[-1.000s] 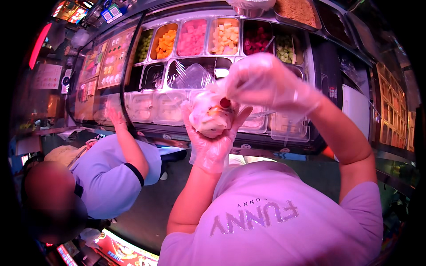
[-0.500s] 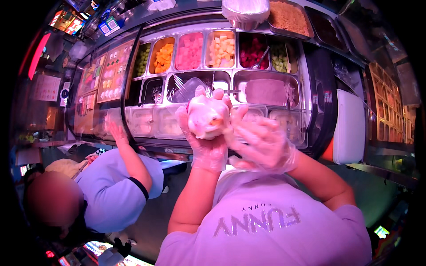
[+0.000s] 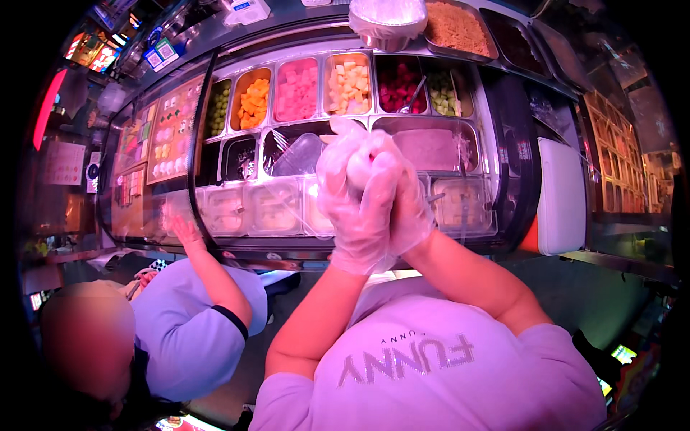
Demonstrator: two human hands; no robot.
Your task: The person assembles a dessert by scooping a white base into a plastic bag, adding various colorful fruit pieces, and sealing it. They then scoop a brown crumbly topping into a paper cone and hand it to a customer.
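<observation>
Both my hands wear clear plastic gloves and are raised together above the middle of the food counter. My left hand [image 3: 346, 215] and my right hand [image 3: 411, 205] are wrapped round a soft white mochi-like ball [image 3: 361, 171]. Only a smooth part of the ball shows between the fingers; the rest is hidden by the gloves. Right behind the hands sits a metal pan of pale purple filling [image 3: 428, 147]. A clear plastic container [image 3: 302, 154] lies tilted in the pan to their left.
Fruit pans line the far row: green grapes [image 3: 218, 108], orange cubes [image 3: 254, 104], pink cubes [image 3: 296, 90], pale yellow cubes [image 3: 349, 86], red pieces [image 3: 397, 90] with a spoon. Lidded clear tubs [image 3: 273, 208] stand nearer. A co-worker's hand [image 3: 185, 231] is at the left glass.
My right hand has come in against the left, and both now close round the white ball, which showed more openly before, with an orange bit at its opening. The view has shifted slightly.
</observation>
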